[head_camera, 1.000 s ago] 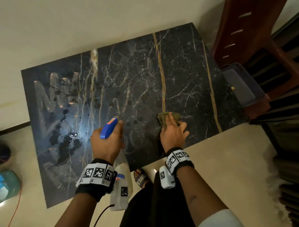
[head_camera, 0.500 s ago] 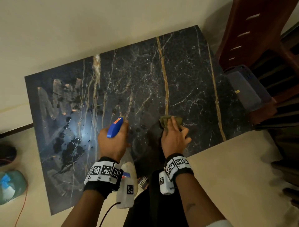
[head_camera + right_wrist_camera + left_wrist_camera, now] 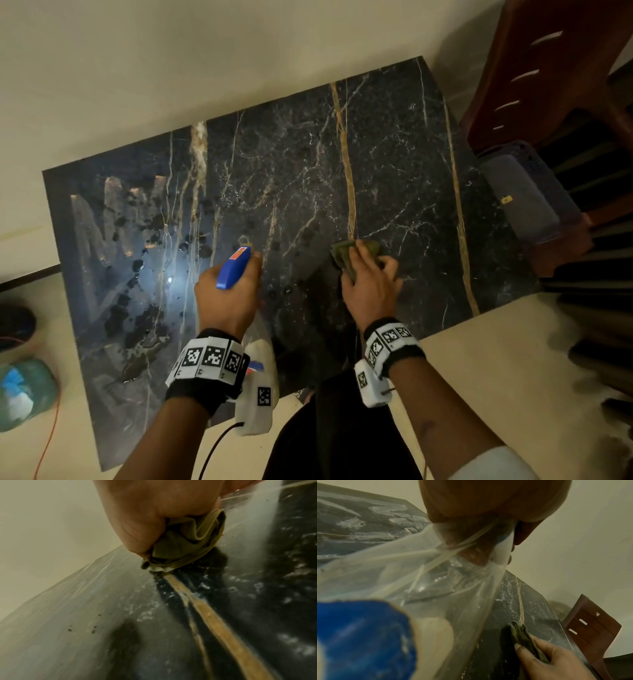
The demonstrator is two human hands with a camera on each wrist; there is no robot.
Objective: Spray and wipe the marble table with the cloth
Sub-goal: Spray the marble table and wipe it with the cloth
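Observation:
The black marble table [image 3: 301,178] with gold veins fills the middle of the head view. Wet patches and droplets [image 3: 137,274] cover its left half. My left hand [image 3: 227,294] grips a clear spray bottle with a blue head [image 3: 234,267] above the table's middle, nozzle pointing away from me. The bottle's clear body [image 3: 419,574] fills the left wrist view. My right hand [image 3: 370,281] holds a bunched olive-green cloth [image 3: 342,255] down on the marble at a gold vein [image 3: 214,615]. The cloth [image 3: 185,540] is crumpled under my fingers.
A dark red wooden chair [image 3: 548,85] stands at the table's right, with a dark purple basket [image 3: 527,195] against the table's right edge. On the cream floor at the left lie a teal object [image 3: 24,390], an orange cable [image 3: 48,435] and a dark shoe [image 3: 13,325].
Both hands stay almost where they were over the table; the spray bottle and the cloth keep their places on the marble. The view has shifted slightly.

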